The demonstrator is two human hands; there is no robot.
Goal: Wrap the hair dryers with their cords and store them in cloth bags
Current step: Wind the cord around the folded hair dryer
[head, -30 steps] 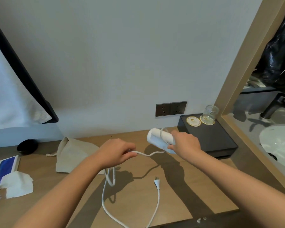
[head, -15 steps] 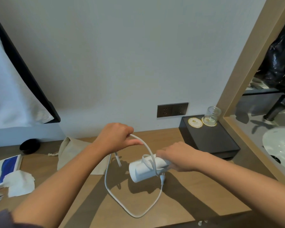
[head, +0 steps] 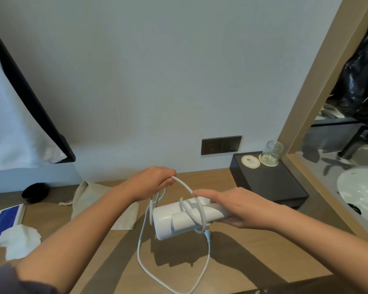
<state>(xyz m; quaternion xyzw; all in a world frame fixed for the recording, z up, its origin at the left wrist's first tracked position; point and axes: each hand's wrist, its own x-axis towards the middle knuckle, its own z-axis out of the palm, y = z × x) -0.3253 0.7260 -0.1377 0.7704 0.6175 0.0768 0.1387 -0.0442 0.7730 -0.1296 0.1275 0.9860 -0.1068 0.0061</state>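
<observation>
The white hair dryer point(head: 183, 217) is in the middle of the view, held on its side just above the wooden desk point(head: 263, 262). Its cord point(head: 139, 247) goes around its body about 2 times, as far as I can tell. The loops look loose. At 3 o'clock from the dryer, the right hand point(head: 240, 206) grasps the dryer's end, fingers on top and thumb below. At 11 o'clock, the left hand point(head: 151, 183) pinches the cord and lifts a big bend of it over the dryer. At 6 o'clock, a long loop of spare cord hangs down and lies on the desk. The plug seems to hang just under the dryer. At 9 o'clock, the cloth bag point(head: 89, 194) lies flat on the desk, partly behind the left arm, with nothing in it yet. Farther off, at 2 o'clock, a glass point(head: 272, 151) stands on a black tray point(head: 270, 187). I think the wrapping is about half done. The loose loops could slide off the dryer's round end if the left hand lets the cord go slack. A hard tug could twist the dryer out of the right hand. The hanging plug could catch in a loop and make a knot.
</observation>
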